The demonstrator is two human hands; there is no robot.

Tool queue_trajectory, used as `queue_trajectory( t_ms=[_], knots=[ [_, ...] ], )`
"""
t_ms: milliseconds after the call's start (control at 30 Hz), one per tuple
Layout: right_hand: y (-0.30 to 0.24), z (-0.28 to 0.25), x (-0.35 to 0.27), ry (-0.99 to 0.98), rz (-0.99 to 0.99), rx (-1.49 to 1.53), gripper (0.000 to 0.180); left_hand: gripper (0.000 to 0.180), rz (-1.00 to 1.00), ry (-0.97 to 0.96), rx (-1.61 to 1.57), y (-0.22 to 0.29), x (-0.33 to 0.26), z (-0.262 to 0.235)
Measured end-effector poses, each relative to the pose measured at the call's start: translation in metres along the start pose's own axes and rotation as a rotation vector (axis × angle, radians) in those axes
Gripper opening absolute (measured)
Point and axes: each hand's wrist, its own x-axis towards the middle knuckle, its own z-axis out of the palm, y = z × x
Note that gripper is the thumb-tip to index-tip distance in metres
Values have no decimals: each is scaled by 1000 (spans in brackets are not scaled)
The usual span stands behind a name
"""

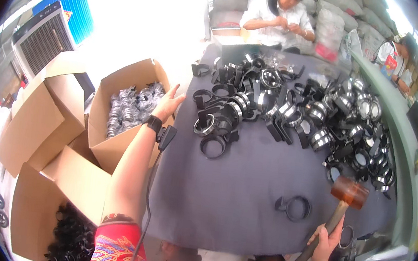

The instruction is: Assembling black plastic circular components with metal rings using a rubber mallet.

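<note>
My left hand [167, 105] reaches out past the table's left edge, over the rim of an open cardboard box [117, 77]. Its fingers are stretched apart and hold nothing I can see. Plastic-wrapped shiny parts [132, 107] fill that box. At the near right, my right hand [327, 242] grips a mallet [349, 192] by its wooden handle; the amber-brown head points away from me. A lone black ring with a side tab [296, 208] lies on the grey tabletop [217, 197], left of the mallet. Another thin ring [346, 236] sits beside my right hand.
Black and silver rings with tabs [237, 103] are heaped across the table's far half and right side. More black parts [71, 238] lie in a lower-left carton [32, 209]. A person [282, 18] works across the table; another [399, 61] sits far right. An air cooler [45, 37] stands left.
</note>
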Motion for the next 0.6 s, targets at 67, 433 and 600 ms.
queue_trajectory(
  t_ms=[67, 433, 600],
  knots=[
    [4, -2, 0, 29, 11, -9, 78, 64, 131, -78, 50, -2, 31, 8],
    [-2, -16, 2, -38, 108, -157, 73, 61, 335, 141, 609, -34, 172, 39],
    [-7, -8, 3, -70, 114, -138, 72, 59, 260, 96, 275, -18, 165, 29]
  ],
)
